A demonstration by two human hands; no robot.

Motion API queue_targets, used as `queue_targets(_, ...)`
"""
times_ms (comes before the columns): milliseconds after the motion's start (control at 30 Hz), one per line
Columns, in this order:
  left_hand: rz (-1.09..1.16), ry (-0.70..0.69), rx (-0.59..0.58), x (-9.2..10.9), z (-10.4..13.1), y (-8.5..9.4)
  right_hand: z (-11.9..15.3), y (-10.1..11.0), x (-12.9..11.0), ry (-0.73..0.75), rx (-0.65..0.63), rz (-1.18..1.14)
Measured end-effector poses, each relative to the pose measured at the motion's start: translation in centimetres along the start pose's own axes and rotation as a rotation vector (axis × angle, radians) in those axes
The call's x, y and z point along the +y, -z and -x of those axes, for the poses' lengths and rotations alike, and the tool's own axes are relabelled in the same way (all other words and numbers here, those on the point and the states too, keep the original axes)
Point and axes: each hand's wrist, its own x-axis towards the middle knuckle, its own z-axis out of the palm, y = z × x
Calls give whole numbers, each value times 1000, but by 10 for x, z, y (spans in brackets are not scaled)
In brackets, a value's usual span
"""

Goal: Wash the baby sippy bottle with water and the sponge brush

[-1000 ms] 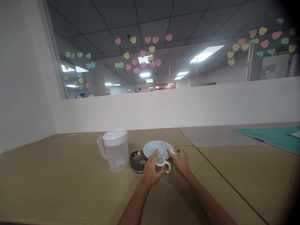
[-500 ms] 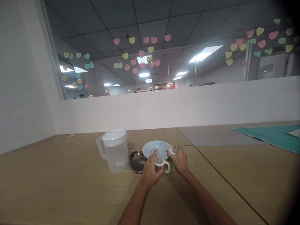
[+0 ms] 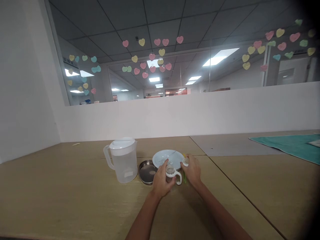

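My left hand (image 3: 160,181) is wrapped round a small clear glass jar (image 3: 170,169) with an open mouth and a white collar. The jar's curved white handle (image 3: 179,178) points right. In my right hand (image 3: 193,170) is a small white and clear piece (image 3: 185,162), gripped between thumb and fingers; it looks like the jar's lid, but most of it is covered. A pale blue plate (image 3: 162,155) lies just behind both hands, with a thin utensil across it. Beside my left hand sits a round shallow metal pan (image 3: 147,170).
A translucent white lidded pitcher (image 3: 123,163) stands left of the pan. Something green (image 3: 184,177) and something yellow (image 3: 184,155) show partly beside my right hand. A teal cloth (image 3: 287,145) lies at the far right. A white wall (image 3: 155,120) with a window bounds the table.
My right hand has turned slightly, and the white and clear piece in it has tipped and shows less. My left hand keeps its hold on the jar. The whole view has shifted a little.
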Motion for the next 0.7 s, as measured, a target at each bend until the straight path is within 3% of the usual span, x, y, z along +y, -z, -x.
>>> queue_targets(100, -3, 10, -6, 0, 0, 0, 0, 0, 2, 91, 42, 92)
queue_targets(433, -7, 7, -7, 1, 0, 0, 5, 6, -1, 166, -84, 470)
queue_targets(567, -9, 9, -3, 1, 0, 1, 7, 2, 1, 123, -116, 447)
queue_targets(700, -15, 9, -6, 1, 0, 1, 6, -4, 4, 34, -164, 258)
